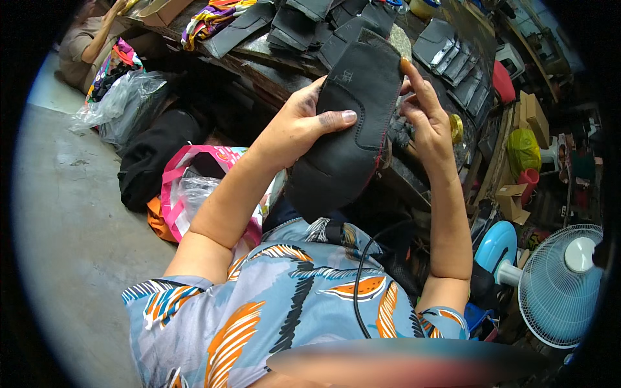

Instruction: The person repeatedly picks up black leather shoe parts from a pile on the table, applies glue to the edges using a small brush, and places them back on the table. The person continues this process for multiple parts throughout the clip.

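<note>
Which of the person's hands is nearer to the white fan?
Right. In the picture, the right hand is higher than the white fan and to its left; the left hand is farther left, away from it.

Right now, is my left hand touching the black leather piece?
Touching. The head view shows the left hand at its left edge, the thumb lying across the face of the black leather piece.

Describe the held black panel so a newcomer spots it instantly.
Find the cluttered workbench across the top. Just nearer, the left hand grips a large black panel, the right hand at its right edge. Unlike the black pieces on the workbench, it is held up, with red along one edge.
</note>
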Tool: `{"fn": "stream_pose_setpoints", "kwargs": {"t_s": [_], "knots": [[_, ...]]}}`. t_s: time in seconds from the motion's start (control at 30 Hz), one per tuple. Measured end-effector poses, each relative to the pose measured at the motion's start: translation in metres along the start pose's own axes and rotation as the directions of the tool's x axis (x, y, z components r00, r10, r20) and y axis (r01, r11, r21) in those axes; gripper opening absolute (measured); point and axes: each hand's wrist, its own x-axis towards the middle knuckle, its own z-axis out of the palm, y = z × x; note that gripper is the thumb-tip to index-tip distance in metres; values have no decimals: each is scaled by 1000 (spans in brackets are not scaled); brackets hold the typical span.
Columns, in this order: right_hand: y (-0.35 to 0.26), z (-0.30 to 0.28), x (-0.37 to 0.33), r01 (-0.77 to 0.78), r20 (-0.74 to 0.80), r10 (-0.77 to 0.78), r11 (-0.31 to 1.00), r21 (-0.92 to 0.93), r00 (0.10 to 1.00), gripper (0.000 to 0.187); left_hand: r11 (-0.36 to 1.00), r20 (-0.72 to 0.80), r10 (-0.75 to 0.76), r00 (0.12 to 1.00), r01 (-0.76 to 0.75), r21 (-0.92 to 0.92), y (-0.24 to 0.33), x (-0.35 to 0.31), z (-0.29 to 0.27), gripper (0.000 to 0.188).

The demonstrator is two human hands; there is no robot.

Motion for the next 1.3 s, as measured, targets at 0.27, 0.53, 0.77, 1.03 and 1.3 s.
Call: {"fn": "stream_pose_setpoints", "kwargs": {"t_s": [0.27,0.53,0.77,1.03,1.3], "knots": [[-14,-11,-13,-149,7,149,977,154,989,59,1000,51,-4,999,5,-7,2,6,8,43],[-29,-18,-38,23,158,-17,999,-41,987,55,1000,2,18,1000,-18,9,-3,10,14,33],[-36,-19,-51,242,176,-192,913,-328,965,54,1000,-9,14,1000,-14,13,-5,16,19,28],[-47,-9,-67,146,74,-138,982,-123,988,43,991,-110,-78,991,66,-114,-15,35,21,25],[-49,-28,-47,169,-39,-269,706,-688,962,68,999,-8,4,1000,-4,-35,-11,22,41,29]]}}
